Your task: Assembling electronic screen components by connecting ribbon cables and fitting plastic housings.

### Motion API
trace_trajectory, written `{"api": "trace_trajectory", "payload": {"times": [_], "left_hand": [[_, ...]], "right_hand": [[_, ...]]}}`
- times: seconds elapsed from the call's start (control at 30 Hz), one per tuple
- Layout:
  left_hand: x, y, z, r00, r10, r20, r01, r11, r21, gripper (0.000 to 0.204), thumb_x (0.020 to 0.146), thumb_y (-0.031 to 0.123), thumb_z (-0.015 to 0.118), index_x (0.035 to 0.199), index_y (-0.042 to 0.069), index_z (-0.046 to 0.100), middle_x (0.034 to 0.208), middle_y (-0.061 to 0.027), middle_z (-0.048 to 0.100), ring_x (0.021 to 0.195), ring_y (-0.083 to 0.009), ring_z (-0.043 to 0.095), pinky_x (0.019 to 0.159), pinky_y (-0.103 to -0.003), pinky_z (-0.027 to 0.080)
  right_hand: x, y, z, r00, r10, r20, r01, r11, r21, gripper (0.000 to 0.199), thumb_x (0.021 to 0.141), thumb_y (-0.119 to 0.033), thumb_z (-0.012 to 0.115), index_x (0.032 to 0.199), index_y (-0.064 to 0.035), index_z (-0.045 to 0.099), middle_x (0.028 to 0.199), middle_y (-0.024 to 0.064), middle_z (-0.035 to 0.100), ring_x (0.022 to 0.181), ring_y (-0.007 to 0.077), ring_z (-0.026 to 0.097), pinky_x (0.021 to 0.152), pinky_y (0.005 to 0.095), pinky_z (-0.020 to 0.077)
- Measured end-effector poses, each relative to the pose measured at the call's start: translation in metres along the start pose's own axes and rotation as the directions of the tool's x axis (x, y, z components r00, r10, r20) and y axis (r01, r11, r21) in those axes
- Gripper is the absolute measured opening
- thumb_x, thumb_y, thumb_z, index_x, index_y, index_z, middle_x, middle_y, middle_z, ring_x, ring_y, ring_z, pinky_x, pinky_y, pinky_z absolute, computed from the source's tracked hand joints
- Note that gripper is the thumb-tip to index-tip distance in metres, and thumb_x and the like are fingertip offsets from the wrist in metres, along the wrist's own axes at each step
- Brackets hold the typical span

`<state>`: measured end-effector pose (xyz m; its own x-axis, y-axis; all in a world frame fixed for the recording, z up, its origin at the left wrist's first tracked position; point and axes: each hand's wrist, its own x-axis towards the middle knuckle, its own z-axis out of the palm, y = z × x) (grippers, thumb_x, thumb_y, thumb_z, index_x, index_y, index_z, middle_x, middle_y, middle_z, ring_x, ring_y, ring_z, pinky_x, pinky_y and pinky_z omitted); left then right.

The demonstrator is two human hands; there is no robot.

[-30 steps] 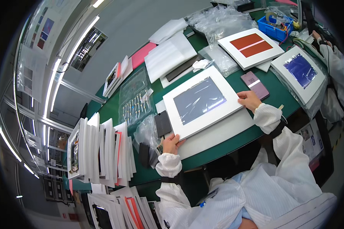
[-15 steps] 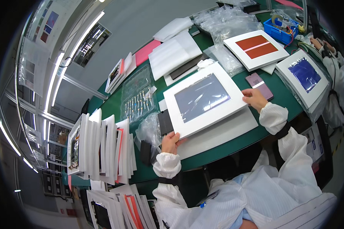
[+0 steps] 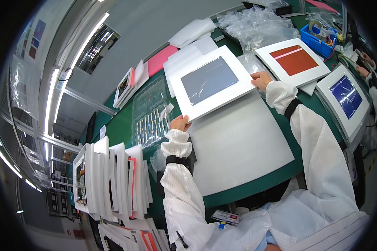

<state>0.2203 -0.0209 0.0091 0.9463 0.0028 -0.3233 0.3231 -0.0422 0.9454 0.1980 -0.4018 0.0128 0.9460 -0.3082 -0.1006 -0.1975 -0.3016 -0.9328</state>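
Both hands carry a white-framed display panel (image 3: 209,81) with a grey screen under glossy clear film. My left hand (image 3: 180,123) pinches its near left corner, and my right hand (image 3: 262,80) grips its right edge. It is tilted and lies over the far end of a flat white foam sheet (image 3: 243,150), covering part of the white sheets (image 3: 180,60) behind. To the right of my right hand rests another white-framed panel (image 3: 295,60) with a red screen. Left of my left hand is a clear tray (image 3: 151,108) with several small cables in it.
Several white-framed panels with foam between them stand upright in a row (image 3: 109,180) at the left. A blue-screened panel (image 3: 345,96) lies at the right. Clear plastic bags (image 3: 255,27) and a blue bin (image 3: 318,39) sit at the back. Another person's hand (image 3: 362,71) shows far right.
The grey-screened panel has moved away from my body and slightly left, in both hands. More of the foam sheet below it is uncovered. My arms are stretched farther out.
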Motion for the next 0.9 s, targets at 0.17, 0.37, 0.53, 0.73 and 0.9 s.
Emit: {"api": "trace_trajectory", "payload": {"times": [0.17,0.37,0.53,0.73,0.9], "left_hand": [[0.042,-0.026,-0.012,0.999,0.009,-0.044,-0.001,0.987,0.163,0.028,0.088,0.014,0.06,0.109,-0.004,0.061,0.092,-0.0065,0.062,0.076,-0.0156,0.058,0.065,-0.028,0.051],[0.045,-0.021,0.007,0.984,0.104,-0.147,-0.034,0.909,0.416,0.027,0.083,0.012,0.065,0.107,-0.001,0.063,0.085,-0.0056,0.062,0.067,-0.0141,0.056,0.059,-0.027,0.049],[0.028,-0.006,0.0,0.887,0.367,-0.28,-0.232,0.878,0.418,0.037,0.07,-0.002,0.065,0.108,0.0,0.064,0.089,-0.0104,0.064,0.073,-0.0156,0.06,0.063,-0.026,0.049],[-0.031,0.022,0.025,0.763,0.541,-0.355,-0.489,0.841,0.232,0.044,0.064,-0.011,0.058,0.107,-0.002,0.061,0.094,-0.0134,0.062,0.076,-0.0156,0.059,0.067,-0.023,0.049],[-0.108,0.04,0.049,0.789,0.544,-0.286,-0.541,0.835,0.095,0.045,0.066,-0.013,0.057,0.109,-0.002,0.058,0.09,-0.0087,0.057,0.067,-0.0094,0.052,0.062,-0.02,0.046]], "right_hand": [[0.03,0.013,0.017,0.998,-0.058,-0.008,0.058,0.996,-0.064,0.033,0.08,-0.003,0.06,0.112,0.007,0.06,0.103,0.0157,0.065,0.095,0.0225,0.062,0.082,0.0286,0.0479],[0.018,0.022,0.014,0.965,-0.2,-0.172,0.139,0.94,-0.312,0.031,0.075,-0.006,0.061,0.105,-0.0062,0.066,0.106,0.0162,0.064,0.096,0.0303,0.062,0.086,0.0343,0.0461],[-0.022,0.021,-0.061,0.855,0.022,-0.518,0.156,0.942,0.296,0.04,0.076,-0.006,0.065,0.113,0.0009,0.055,0.102,0.0161,0.061,0.094,0.0251,0.059,0.087,0.0342,0.0454],[-0.048,0.045,-0.139,0.659,0.665,-0.352,-0.345,0.683,0.644,0.047,0.083,-0.015,0.064,0.121,0.004,0.046,0.119,0.021,0.05,0.11,0.0256,0.052,0.091,0.0362,0.0452],[-0.041,0.079,-0.146,0.832,0.544,-0.111,-0.153,0.417,0.896,0.033,0.088,-0.017,0.06,0.114,0.0002,0.049,0.112,0.0165,0.054,0.105,0.0246,0.056,0.087,0.0304,0.0482]]}}
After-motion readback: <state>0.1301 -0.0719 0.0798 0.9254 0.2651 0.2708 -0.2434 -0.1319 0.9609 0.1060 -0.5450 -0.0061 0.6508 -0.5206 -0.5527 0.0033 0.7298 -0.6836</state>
